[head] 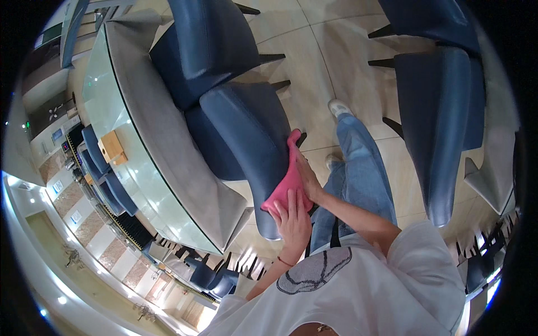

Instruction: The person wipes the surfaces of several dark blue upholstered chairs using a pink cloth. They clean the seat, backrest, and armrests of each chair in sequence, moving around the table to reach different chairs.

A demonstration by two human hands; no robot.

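A pink cloth (290, 185) is draped over the side edge of a blue leather-like chair back (248, 134). Flat on its lower part, fingers slightly spread, my left hand (293, 216) presses the cloth against the chair; a red string bracelet is on that wrist. My right hand (307, 176) holds the cloth from the other side, a little higher, with its fingers partly hidden behind the folds. A twisted end of the cloth sticks up beyond the right fingers, near a dark chair leg.
To the left stands a glass-topped table (138, 168) with a grey tablecloth (168, 138) and a wooden box (112, 147). Another blue chair (214, 38) adjoins the first. More blue chairs (433, 117) stand on the right, across the tiled floor (315, 84).
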